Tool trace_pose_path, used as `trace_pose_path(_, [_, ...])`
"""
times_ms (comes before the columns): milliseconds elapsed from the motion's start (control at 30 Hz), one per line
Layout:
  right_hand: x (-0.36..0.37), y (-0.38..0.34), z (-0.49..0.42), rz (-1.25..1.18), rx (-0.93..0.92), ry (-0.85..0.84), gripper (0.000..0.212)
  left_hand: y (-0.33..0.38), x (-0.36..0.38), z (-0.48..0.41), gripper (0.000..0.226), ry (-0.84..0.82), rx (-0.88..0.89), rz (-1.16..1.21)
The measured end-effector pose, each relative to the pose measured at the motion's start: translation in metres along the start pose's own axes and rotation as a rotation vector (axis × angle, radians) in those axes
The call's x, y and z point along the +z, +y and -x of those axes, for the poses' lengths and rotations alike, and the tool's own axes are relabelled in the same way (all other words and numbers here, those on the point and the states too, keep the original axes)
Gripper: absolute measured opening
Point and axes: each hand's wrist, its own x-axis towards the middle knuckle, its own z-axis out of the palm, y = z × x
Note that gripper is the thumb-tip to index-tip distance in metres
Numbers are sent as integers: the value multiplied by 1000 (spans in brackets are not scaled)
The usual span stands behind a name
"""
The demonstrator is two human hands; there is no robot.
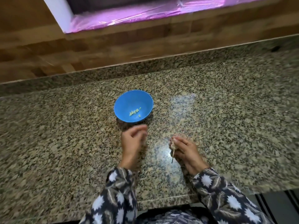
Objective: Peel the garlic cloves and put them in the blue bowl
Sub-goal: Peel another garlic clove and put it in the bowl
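Note:
A blue bowl point(123, 102) stands on the speckled granite counter and holds several small peeled garlic cloves point(135, 111). My left hand point(133, 143) hovers just below the bowl, blurred, with its fingers loosely curled and nothing visible in them. My right hand point(186, 150) is lower right of the bowl and pinches a garlic piece point(173, 145) with papery skin and a thin stem hanging down from the fingers.
The granite counter point(226, 110) stretches wide on both sides of the bowl. A wooden-tiled wall point(113, 46) rises behind it, with a pink-lit sill point(129, 18) above. The counter's front edge point(161, 201) runs by my patterned sleeves.

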Motion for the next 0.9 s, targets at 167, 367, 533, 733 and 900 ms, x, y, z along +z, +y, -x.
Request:
trace_pose_path(167, [15, 14, 4, -21, 19, 2, 19, -36, 36, 25, 23, -296, -142, 82])
trace_pose_path(367, [9, 13, 4, -190, 11, -47, 35, -48, 34, 18, 26, -280, -181, 195])
trace_pose_path(533, [8, 13, 8, 1, 67, -127, 29, -48, 25, 10, 26, -304, -141, 216])
trace_pose_path(733, [9, 11, 12, -78, 58, -186, 26, -45, 20, 7, 22, -359, 32, 56])
trace_pose_path(900, [9, 9, 12, -155, 83, -194, 27, -41, 19, 7, 20, -365, 56, 12])
